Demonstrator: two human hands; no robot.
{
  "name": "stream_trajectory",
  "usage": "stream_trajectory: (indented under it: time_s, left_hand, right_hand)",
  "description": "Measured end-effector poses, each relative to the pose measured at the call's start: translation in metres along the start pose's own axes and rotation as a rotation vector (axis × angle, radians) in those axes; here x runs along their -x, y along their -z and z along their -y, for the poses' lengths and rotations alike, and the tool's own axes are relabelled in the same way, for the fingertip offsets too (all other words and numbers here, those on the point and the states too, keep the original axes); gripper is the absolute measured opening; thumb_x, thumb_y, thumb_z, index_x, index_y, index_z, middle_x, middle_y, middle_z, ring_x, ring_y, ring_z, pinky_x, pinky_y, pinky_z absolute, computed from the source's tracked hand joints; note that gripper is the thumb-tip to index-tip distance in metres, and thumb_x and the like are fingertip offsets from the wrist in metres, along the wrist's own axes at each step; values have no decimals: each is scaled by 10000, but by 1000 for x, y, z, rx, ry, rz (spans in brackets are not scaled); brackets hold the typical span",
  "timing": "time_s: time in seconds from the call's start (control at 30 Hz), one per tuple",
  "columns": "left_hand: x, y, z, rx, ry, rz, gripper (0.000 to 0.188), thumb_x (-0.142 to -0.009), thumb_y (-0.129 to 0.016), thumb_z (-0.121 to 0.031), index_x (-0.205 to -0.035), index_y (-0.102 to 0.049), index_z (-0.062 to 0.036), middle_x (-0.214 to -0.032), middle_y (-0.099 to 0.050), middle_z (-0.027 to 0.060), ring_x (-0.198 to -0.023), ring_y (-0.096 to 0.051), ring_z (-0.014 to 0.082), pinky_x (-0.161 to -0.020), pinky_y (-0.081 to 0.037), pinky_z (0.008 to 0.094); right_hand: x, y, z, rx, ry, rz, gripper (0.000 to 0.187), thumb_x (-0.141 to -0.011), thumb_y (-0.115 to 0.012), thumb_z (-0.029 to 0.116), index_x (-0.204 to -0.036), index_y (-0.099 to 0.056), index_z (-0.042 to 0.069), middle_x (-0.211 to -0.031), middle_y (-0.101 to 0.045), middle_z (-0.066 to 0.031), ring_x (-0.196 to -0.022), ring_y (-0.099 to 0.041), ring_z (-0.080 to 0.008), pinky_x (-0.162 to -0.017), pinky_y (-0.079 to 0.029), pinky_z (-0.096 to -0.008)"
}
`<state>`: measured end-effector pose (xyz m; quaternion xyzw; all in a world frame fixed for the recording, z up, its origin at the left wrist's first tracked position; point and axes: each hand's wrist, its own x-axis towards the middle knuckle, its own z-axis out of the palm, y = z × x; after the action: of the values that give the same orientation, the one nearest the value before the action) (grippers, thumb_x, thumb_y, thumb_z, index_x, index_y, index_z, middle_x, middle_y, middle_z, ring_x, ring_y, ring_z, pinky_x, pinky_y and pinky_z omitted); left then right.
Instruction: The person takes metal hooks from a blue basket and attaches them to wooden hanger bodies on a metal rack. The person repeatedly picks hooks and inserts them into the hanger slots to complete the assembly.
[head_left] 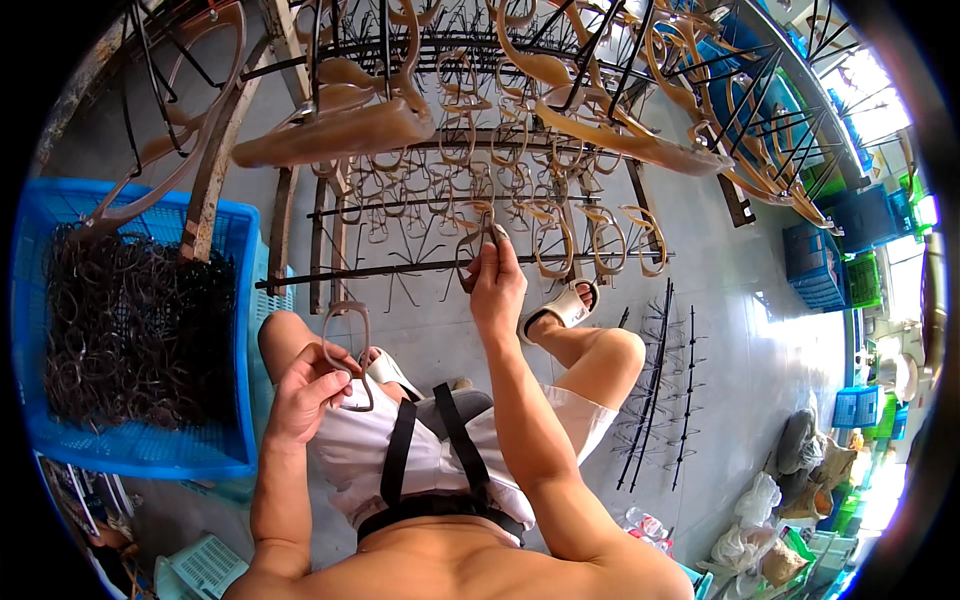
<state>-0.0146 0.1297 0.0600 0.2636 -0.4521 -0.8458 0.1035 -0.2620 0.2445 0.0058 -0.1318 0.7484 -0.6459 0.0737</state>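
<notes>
In my left hand point(305, 395), low above my lap, a grey-brown loop-shaped piece point(347, 305) is pinched between thumb and fingers. My right hand point(498, 290) is raised farther forward, fingers closed on a darker loop-shaped piece point(463, 262) at a black hanging rod point(380, 270). Fingers partly cover that piece, and whether it is hooked on the rod I cannot tell. To its right, several tan loops point(608, 245) hang from the same rod. More rods with brown loops are stacked behind and above it.
A blue crate point(245, 330) heaped with dark loops point(130, 330) stands at my left. Rusty rack posts point(283, 230) rise in front, with large brown loops point(340, 135) overhead. Spiked rods point(655, 385) lie on the floor at right. Bags point(760, 500) and coloured crates point(815, 270) line the right side.
</notes>
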Motion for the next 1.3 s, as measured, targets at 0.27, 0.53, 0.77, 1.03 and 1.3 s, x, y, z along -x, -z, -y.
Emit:
stream_trajectory:
  time_s: [0.27, 0.53, 0.77, 1.03, 1.3]
  left_hand:
    - [7, -6, 4, 20, -11, 0, 223, -826, -563, -30, -1049, -558, -46, -934, -622, 39, -624, -463, 36, -524, -355, 163]
    - [-8, -34, 5, 92, -246, -43, 176, -847, -570, -3, -1021, -542, -1, -926, -636, 77, -815, -614, 135, -760, -494, 240]
    - [-28, 13, 3, -276, -451, -204, 257, -841, -533, -122, -1080, -572, -35, -1063, -595, 53, -918, -513, 108, -810, -422, 253]
    - [-45, 276, -10, -1360, 145, -1283, 459, -801, -590, -370, -1166, -518, -102, -1206, -512, 170, -1118, -481, 377, -915, -405, 484]
    - [-48, 374, 57, -928, 411, -1270, 558, -839, -498, -434, -1307, -408, -145, -1316, -404, 250, -1182, -426, 432, -978, -362, 470]
  right_hand:
    - [-4, 12, 8, -222, -101, 70, 225, -958, -469, 235, -945, -531, 19, -612, -532, -44, -479, -495, -130, -442, -402, -285]
    - [99, 1, 52, -67, 235, 485, 368, -891, -556, 142, -1209, -450, -10, -1003, -486, -137, -893, -474, -217, -766, -414, -334]
    - [88, -33, 34, -363, 134, 97, 187, -968, -418, 124, -999, -530, -23, -538, -482, 10, -431, -436, -44, -392, -328, -202]
    - [40, -77, 11, -167, -91, -293, 234, -957, -485, 247, -863, -539, 40, -554, -494, -1, -413, -435, -64, -380, -363, -236]
    - [20, -85, 16, 111, -18, -385, 216, -951, -439, 179, -901, -529, -11, -571, -485, -48, -508, -403, -127, -491, -365, -284]
